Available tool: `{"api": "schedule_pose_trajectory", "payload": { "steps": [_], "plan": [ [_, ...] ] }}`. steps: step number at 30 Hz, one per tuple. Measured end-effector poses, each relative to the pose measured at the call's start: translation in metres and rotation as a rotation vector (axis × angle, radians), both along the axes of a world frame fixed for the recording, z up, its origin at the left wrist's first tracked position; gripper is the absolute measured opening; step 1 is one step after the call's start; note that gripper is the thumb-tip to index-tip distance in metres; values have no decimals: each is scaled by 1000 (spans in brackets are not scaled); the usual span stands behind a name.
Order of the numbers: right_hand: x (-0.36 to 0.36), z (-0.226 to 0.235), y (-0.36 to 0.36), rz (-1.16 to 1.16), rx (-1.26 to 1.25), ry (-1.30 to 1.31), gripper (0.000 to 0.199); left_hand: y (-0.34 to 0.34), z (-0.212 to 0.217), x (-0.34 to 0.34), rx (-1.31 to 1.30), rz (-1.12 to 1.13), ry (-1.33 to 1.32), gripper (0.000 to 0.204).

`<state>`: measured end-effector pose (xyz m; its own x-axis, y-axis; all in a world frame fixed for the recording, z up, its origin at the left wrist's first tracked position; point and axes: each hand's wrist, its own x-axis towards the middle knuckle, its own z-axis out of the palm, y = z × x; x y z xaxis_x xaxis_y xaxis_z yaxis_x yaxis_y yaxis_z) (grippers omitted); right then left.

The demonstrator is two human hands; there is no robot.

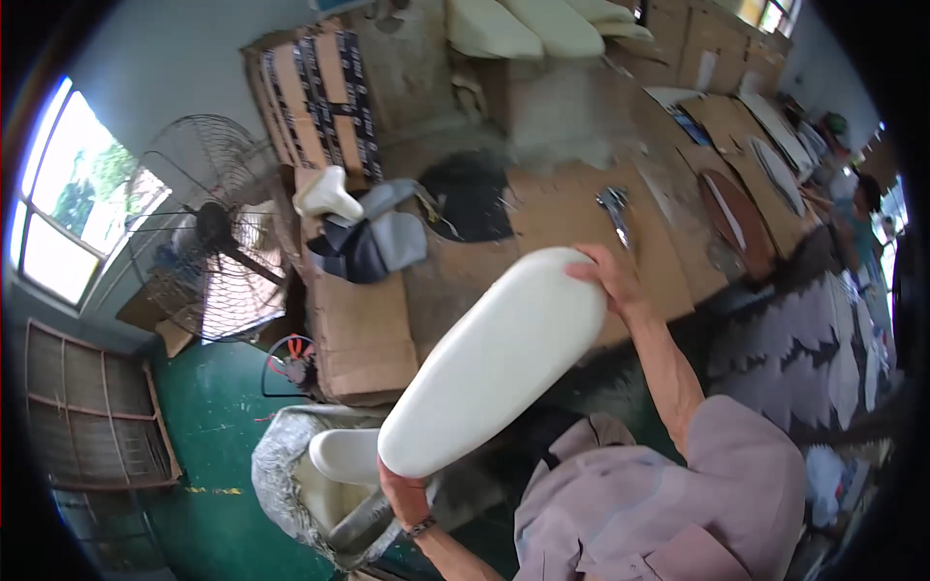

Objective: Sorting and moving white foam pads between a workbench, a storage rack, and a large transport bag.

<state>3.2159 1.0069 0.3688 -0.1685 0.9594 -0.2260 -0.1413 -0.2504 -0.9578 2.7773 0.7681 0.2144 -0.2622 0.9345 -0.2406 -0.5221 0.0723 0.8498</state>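
Observation:
A long cream-white foam seat pad [494, 363] is held slantwise in front of my body, over the front edge of the work table. My left hand [402, 492] grips its lower, narrower end from beneath, with most of the fingers hidden. At the upper right end, my right hand [610, 276] is closed round the rim, its fingertips on the top face. Beyond that hand a silver gun-shaped tool [615, 213] lies on the table. Farther left lie a grey and black seat cover [378, 242] and a small white foam piece [329, 198].
Below the table's left corner stands a plastic-lined container [281, 465] with another white pad [347, 455] in it. A large wire fan [213, 228] is at the left. Cream foam pads [542, 29] sit at the back. A brown oval piece [734, 218] lies right; people are beyond.

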Motion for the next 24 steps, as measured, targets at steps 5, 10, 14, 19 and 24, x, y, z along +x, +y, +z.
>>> {"api": "schedule_pose_trajectory", "payload": {
  "steps": [5, 10, 14, 19, 24],
  "plan": [
    [14, 8, 10, 180, -153, 57, 46, -77, -33, 15, -7, -73, -326, 124],
    [-7, -82, 85, 415, -78, -35, 40, -24, -94, 53, 141, -161, -177, 112],
    [-1, -56, 184, 176, -53, 145, 35, 51, -79, 78, 206, -116, -129, 111],
    [118, -23, 392, -354, -31, 502, 85, 125, -66, 116, 235, -88, -113, 109],
    [110, 19, 503, -372, 31, 742, 108, 176, -42, 118, 287, 41, -30, 107]
  ]
}}
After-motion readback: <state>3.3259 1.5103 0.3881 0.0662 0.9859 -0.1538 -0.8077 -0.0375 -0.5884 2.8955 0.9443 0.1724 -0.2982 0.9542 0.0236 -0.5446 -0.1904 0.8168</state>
